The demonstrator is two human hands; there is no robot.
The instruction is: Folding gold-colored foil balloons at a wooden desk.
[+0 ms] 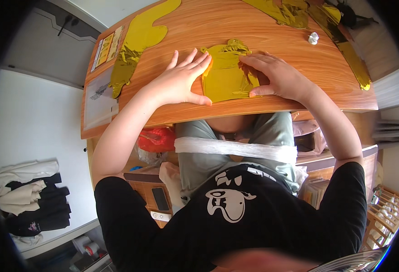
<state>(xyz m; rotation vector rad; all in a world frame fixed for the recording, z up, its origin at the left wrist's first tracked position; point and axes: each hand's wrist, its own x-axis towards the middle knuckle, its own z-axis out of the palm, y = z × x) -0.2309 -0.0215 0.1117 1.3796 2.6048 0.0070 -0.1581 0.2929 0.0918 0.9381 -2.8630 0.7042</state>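
Observation:
A flat, shiny gold foil piece (229, 80) lies on the wooden table (181, 34) near its front edge, possibly a folded foil balloon. Its lower part is roughly square, with crumpled lobes along the far edge. My left hand (181, 81) is open, fingers spread; its fingertips and thumb touch the foil's left side. On the opposite side, my right hand (281, 79) rests its stretched fingers and thumb on the foil's right edge. The foil reflects the fingers there. Neither hand grips anything.
Long gold foil pieces lie at the table's left (143, 36) and right (351, 56), with crumpled foil (290, 13) at the far side. A small white lump (313, 38), a printed card (106, 50) and a clear packet (99, 99) are also there. A white band (235, 149) crosses my lap.

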